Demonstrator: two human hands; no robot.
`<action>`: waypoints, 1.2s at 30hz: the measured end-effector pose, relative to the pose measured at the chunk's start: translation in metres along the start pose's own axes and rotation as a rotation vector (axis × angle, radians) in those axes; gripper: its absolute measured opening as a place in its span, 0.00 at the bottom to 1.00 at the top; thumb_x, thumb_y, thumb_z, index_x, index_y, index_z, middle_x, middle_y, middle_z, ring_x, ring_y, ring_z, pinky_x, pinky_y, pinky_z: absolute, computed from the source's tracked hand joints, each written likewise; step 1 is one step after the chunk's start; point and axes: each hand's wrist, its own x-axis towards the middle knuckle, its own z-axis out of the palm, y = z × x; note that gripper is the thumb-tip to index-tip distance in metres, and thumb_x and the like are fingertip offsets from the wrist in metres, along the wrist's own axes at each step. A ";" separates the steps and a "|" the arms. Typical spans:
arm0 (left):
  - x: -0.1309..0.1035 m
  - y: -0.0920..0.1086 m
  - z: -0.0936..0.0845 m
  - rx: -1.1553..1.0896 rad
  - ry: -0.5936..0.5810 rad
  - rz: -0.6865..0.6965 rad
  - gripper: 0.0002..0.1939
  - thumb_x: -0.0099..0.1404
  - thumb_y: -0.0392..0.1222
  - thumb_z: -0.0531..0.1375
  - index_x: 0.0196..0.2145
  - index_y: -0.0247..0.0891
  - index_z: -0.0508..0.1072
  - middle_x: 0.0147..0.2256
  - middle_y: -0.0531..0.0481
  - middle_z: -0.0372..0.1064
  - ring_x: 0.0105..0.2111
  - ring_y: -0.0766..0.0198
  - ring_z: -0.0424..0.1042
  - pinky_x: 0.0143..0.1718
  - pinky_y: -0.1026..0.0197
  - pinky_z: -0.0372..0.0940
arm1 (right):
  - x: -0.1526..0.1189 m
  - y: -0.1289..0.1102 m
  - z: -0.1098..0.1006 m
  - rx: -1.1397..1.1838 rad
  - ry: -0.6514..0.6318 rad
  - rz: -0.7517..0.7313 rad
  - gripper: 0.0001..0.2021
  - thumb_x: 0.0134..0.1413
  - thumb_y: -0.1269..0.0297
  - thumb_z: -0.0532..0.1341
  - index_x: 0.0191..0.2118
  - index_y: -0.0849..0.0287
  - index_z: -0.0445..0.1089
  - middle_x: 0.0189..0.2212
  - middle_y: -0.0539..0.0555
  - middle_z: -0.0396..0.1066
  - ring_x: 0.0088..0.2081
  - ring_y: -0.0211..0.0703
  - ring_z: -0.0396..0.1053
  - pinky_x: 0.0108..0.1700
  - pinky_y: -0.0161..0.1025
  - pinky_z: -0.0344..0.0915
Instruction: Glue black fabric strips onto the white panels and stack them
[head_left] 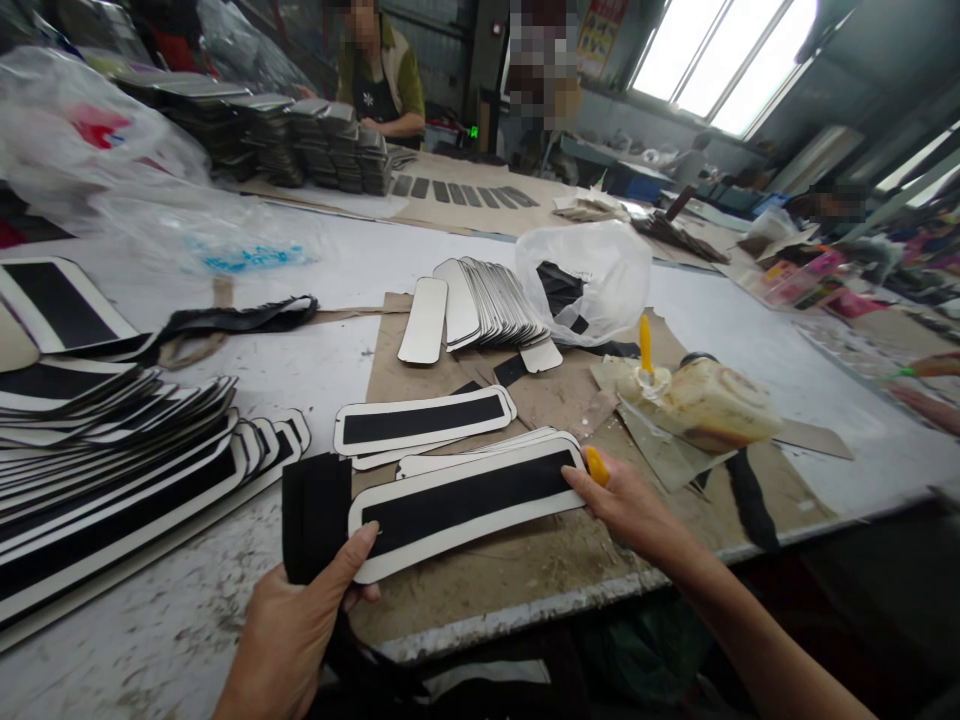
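a workshop under daylight: tall windows (720, 55) at the upper right glow white, set in a grey wall. a long pale surface (360, 265), scuffed and stained, runs away from the camera; sheets of brown cardboard (420, 375) lie across it. at the far end a person in a dark apron (379, 75) stands behind grey stacks (300, 135). crumpled clear plastic bags (97, 150) sit at the left. a poster (596, 35) hangs near the windows.

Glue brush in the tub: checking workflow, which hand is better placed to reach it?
Right, probably. The right hand lies close beside the glue tub and brush; the left hand grips the strip's far end.
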 end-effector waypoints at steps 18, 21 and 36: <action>-0.003 0.009 -0.009 -0.160 -0.323 -0.185 0.19 0.46 0.51 0.69 0.19 0.35 0.68 0.13 0.53 0.60 0.14 0.71 0.56 0.13 0.71 0.53 | 0.004 0.015 -0.002 0.869 -0.296 0.292 0.21 0.47 0.48 0.63 0.28 0.58 0.54 0.18 0.41 0.49 0.17 0.27 0.43 0.20 0.29 0.40; -0.004 0.009 -0.006 -0.197 -0.359 -0.161 0.18 0.48 0.51 0.68 0.19 0.34 0.68 0.13 0.53 0.60 0.14 0.73 0.56 0.14 0.73 0.53 | 0.006 0.019 -0.001 0.928 -0.289 0.328 0.20 0.49 0.48 0.63 0.28 0.57 0.54 0.16 0.41 0.48 0.17 0.28 0.40 0.20 0.29 0.41; 0.007 0.018 -0.005 -0.012 -0.214 0.043 0.19 0.49 0.52 0.68 0.27 0.32 0.73 0.22 0.50 0.66 0.19 0.69 0.62 0.18 0.69 0.58 | 0.025 -0.005 -0.005 0.530 -0.161 0.248 0.21 0.51 0.43 0.57 0.25 0.58 0.58 0.17 0.44 0.54 0.19 0.32 0.51 0.19 0.29 0.48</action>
